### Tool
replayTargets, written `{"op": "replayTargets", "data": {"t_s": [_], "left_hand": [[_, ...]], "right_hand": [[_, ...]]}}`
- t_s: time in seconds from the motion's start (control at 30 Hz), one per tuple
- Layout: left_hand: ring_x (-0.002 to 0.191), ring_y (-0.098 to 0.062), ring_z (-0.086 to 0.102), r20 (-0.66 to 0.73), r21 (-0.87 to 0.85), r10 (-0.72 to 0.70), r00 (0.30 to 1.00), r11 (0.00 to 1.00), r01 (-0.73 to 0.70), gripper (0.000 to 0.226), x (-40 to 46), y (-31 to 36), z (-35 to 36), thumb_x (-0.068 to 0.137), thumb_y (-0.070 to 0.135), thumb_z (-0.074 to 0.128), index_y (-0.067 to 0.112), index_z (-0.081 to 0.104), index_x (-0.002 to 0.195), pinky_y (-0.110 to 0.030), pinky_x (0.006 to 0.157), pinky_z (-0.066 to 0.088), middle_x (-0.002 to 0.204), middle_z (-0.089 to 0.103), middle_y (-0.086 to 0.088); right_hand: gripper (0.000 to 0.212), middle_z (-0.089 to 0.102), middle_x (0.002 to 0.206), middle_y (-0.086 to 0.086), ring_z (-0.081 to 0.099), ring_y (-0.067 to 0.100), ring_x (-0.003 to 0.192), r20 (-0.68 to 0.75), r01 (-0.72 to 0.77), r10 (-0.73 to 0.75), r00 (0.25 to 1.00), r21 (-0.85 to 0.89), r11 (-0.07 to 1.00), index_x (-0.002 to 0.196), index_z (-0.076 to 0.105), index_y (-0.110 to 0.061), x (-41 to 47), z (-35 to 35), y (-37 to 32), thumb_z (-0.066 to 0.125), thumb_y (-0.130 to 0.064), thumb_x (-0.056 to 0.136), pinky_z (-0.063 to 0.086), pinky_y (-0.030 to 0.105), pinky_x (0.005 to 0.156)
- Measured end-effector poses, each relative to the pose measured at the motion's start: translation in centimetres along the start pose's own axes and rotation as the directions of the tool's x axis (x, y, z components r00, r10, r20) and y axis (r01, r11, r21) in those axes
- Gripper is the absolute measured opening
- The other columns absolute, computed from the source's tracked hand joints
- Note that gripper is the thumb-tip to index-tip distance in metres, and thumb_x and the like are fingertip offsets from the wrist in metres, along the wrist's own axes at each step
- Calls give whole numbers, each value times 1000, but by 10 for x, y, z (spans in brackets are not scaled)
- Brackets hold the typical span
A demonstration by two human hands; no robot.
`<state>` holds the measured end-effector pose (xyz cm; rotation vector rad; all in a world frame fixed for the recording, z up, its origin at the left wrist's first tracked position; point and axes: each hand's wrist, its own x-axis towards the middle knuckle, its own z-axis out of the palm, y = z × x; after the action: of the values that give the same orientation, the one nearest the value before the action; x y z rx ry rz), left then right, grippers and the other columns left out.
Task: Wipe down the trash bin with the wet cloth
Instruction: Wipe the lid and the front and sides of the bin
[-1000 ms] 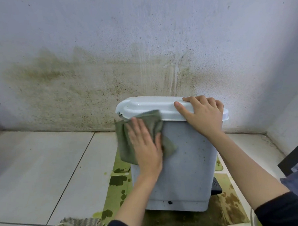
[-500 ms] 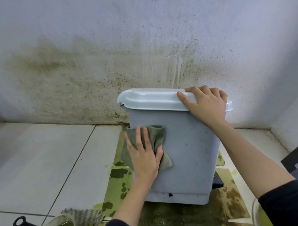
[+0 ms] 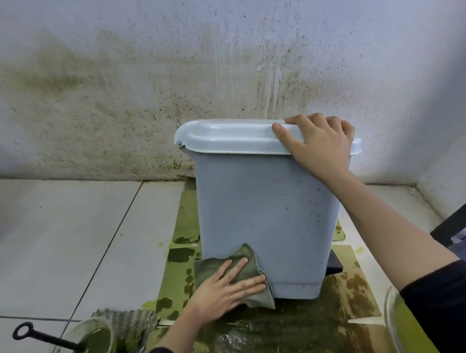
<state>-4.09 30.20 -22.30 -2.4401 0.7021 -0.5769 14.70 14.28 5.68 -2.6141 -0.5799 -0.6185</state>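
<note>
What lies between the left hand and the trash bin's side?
The wet cloth, pressed flat by the left hand against the trash bin; head view.

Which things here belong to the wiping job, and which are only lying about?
Job:
- grey plastic trash bin with pale lid
- green wet cloth
- left hand pressing cloth
- right hand on lid

Lying about:
- cup of green liquid
- black stick
- grey woven rag
- stained cardboard

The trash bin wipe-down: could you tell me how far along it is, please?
Partly done. The left hand presses the cloth flat at the bottom left of the trash bin, while the right hand steadies the lid. Specks on the right of the front face remain.
</note>
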Motion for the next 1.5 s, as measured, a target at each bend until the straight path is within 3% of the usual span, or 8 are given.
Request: {"op": "replayTargets", "data": {"t_s": [0.17, 0.3, 0.47, 0.67, 0.77, 0.9, 1.2, 1.5], "left_hand": [[129, -39, 35, -187, -174, -299, 936, 948, 268, 73, 61, -66, -36, 93, 53, 30, 23, -2, 152, -40, 95, 46, 159, -15, -1], [139, -47, 17, -227, -410, -755, 616, 647, 643, 69, 114, -94, -71, 93, 52, 36, 24, 11, 151, -52, 115, 16, 160, -10, 1], [143, -42, -12, -87, -95, -186, 979, 980, 178, 78, 65, -31, -28, 89, 61, 30, 28, -3, 151, -55, 115, -7, 159, -14, -2], [145, -26, -15, 191, -46, 352, 916, 936, -350, 79, 7, -33, -10, 89, -2, 44, 33, 10, 150, -51, 106, 39, 159, -17, 0], [146, -31, -12, -135, 28, -16, 991, 999, 20, 69, 51, -82, -40, 90, 34, 51, 26, 17, 150, -56, 117, 3, 159, -13, -6], [142, -46, -7, -232, -271, -660, 715, 750, 604, 68, 106, -87, -70, 92, 57, 30, 32, 8, 151, -61, 114, 3, 160, -9, 5], [146, -34, -9, -10, -10, -65, 998, 998, 65, 88, 6, 7, -7, 87, 44, 56, 29, -1, 152, -54, 117, -3, 160, -10, -2], [137, -55, 15, -128, -541, -833, 538, 514, 666, 55, 103, -113, -76, 98, 48, 21, 26, 9, 147, -63, 109, 24, 154, 10, -8]], "right_hand": [[50, 57, 124, -1, 41, 26, 122, 0, 4, -4, 1000, 12, 1000, 121, 59, -34, 2, 1, -2, 35, -64, 89, 15, 36, 106], [51, 57, 124, -1, 41, 26, 121, 1, -2, 2, 1000, 1, 1000, 121, 59, -33, 1, 0, -1, 35, -64, 89, 16, 36, 106], [50, 56, 125, -1, 40, 26, 123, 19, -3, 2, 1000, 18, 1000, 121, 59, -34, 0, -1, -2, 35, -65, 89, 14, 36, 106], [48, 57, 122, -3, 41, 24, 121, -17, 8, -7, 1000, 26, 1000, 121, 59, -35, -11, -4, 1, 37, -63, 90, 13, 35, 106], [49, 56, 124, -2, 40, 25, 122, -2, 9, -8, 1000, 21, 1000, 123, 58, -34, -8, -4, -1, 36, -63, 90, 14, 36, 107], [49, 56, 125, -1, 39, 25, 124, 23, -3, 3, 1000, 14, 1000, 123, 57, -35, -4, -3, -2, 35, -64, 90, 15, 38, 108], [48, 56, 125, -2, 40, 25, 122, -10, 26, -26, 1000, 4, 1000, 123, 57, -35, -10, -3, 1, 34, -63, 91, 14, 37, 108], [50, 57, 125, 0, 41, 28, 122, -3, 7, -7, 1000, -5, 1000, 122, 58, -33, -4, 2, 0, 35, -64, 90, 13, 38, 107]]}}
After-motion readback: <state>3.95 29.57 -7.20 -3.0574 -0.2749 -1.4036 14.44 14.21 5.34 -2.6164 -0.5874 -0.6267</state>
